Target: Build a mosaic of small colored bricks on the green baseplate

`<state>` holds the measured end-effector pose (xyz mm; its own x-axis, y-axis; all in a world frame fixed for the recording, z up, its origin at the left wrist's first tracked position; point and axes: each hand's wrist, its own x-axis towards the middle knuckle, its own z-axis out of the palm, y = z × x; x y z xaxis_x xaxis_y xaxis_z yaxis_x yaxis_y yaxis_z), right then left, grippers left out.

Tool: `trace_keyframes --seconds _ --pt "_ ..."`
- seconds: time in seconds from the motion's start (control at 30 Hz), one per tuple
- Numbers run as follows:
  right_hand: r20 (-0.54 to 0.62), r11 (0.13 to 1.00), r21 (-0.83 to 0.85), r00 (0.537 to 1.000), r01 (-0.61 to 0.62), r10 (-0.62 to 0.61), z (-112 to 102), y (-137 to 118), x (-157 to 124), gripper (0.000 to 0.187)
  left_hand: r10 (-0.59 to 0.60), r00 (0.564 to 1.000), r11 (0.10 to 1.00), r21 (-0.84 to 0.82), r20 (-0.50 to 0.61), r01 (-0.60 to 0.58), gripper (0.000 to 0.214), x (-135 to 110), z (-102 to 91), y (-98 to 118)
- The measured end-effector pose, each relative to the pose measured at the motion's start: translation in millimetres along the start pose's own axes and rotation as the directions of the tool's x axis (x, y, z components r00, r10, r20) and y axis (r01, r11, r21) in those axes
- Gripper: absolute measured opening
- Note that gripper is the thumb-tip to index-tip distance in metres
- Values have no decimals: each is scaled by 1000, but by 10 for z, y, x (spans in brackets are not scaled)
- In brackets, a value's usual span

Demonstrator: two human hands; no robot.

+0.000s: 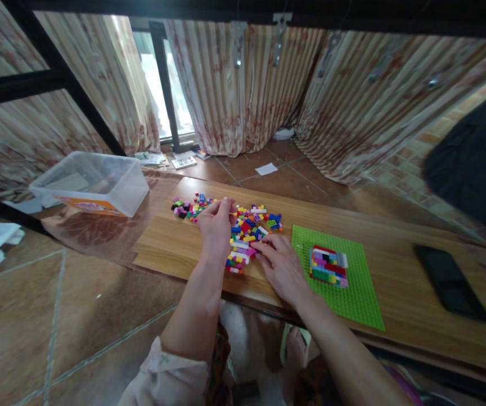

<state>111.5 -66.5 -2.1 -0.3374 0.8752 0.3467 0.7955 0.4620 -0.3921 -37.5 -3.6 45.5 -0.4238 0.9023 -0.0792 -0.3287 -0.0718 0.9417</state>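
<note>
Loose toy building bricks (247, 228) of many colours lie in a heap on the wooden board. Over the heap's left part is my left hand (216, 224), its thumb and fingers pinched together; what they hold, if anything, is too small to make out. My right hand (280, 264) rests at the heap's right edge, fingers bent and tips close together among the bricks. Whatever is between those tips is hidden. Right of this hand lies a green baseplate (353, 304), bearing a multicoloured block of joined bricks (328, 266).
A clear plastic bin (128, 189) with an orange label stands left of the wooden board (162, 242). A black phone (450, 282) lies to the right. Black metal bars (18, 82) cross the upper left, with curtains (243, 90) behind. Papers (267, 168) lie on the tiled floor.
</note>
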Motion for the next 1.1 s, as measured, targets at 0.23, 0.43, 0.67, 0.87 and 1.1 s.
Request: trace_keyframes --seconds 0.23,0.43,0.67,0.87,1.1 --pt "35 994 -105 999 30 -26 128 -47 112 16 2 999 1000 31 32 -3 25 -13 -5 8" --pt "-8 1000 -19 1000 4 -4 51 -93 117 13 13 998 995 93 55 -18 26 -37 31 7" --pt "-116 970 210 982 -121 148 -276 17 -13 11 -56 973 976 216 223 7 21 -196 180 -111" --pt "-257 868 421 883 -263 393 -596 498 -248 14 -194 815 894 440 545 -81 21 -450 356 -388" --pt "-171 824 422 860 -377 481 -858 788 -484 16 -216 654 826 493 725 -274 24 -644 482 -669"
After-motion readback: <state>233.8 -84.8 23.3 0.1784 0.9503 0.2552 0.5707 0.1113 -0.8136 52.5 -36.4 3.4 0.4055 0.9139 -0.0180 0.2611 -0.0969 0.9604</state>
